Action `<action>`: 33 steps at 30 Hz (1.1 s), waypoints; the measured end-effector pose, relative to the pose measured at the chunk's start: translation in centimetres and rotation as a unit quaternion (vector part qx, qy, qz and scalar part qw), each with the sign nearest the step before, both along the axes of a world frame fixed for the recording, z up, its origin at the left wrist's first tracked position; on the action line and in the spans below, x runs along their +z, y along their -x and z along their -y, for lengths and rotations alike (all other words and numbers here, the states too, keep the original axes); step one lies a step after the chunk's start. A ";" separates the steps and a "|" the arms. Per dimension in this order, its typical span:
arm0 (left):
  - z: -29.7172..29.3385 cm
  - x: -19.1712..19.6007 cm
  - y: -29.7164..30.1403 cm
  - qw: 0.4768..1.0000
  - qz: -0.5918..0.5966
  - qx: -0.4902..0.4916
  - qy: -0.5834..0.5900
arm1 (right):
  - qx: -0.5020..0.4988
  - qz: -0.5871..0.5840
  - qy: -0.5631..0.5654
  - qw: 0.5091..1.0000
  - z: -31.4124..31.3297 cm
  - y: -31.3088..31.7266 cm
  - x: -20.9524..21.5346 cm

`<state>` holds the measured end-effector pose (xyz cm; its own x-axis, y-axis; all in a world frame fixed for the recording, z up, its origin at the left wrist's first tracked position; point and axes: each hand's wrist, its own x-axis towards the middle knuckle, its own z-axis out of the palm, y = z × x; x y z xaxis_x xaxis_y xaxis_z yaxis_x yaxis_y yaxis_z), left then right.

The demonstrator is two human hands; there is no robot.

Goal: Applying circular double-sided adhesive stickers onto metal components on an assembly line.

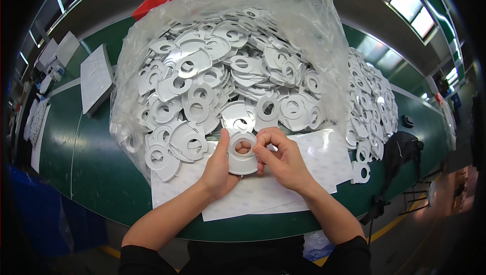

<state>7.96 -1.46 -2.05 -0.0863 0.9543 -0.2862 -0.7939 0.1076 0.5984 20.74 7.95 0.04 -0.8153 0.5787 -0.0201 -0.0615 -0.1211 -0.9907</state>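
Note:
A white ring-shaped plastic part point(242, 154) is held between both my hands just in front of me. My left hand point(218, 167) cups it from the left and below. My right hand point(279, 157) grips its right side, with the fingertips pressing on the ring's rim. Under the hands lie white sheets point(324, 161) dotted with small round pads. Right behind the hands a clear plastic bag point(304, 27) stands open, heaped with several of the same white ring parts point(212, 82).
A second heap of white ring parts point(367, 108) lies to the right on the green table point(86, 153). A stack of white sheets point(96, 77) sits at the left. A dark object point(402, 148) rests at the table's right edge.

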 end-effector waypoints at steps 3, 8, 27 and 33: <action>-0.1 0.2 -0.1 1.000 0.000 0.002 0.003 | -0.001 -0.002 -0.004 1.000 0.0 0.0 0.0; -0.1 0.2 -0.1 1.000 -0.003 0.005 0.005 | 0.010 0.006 -0.008 1.000 -0.2 -0.1 0.0; -0.2 0.7 -0.4 0.999 0.003 0.031 0.019 | -0.043 0.016 -0.089 0.995 0.5 0.1 -0.1; -0.3 0.7 -0.5 0.999 0.006 0.034 0.023 | -0.066 0.017 -0.126 0.990 0.6 0.1 0.0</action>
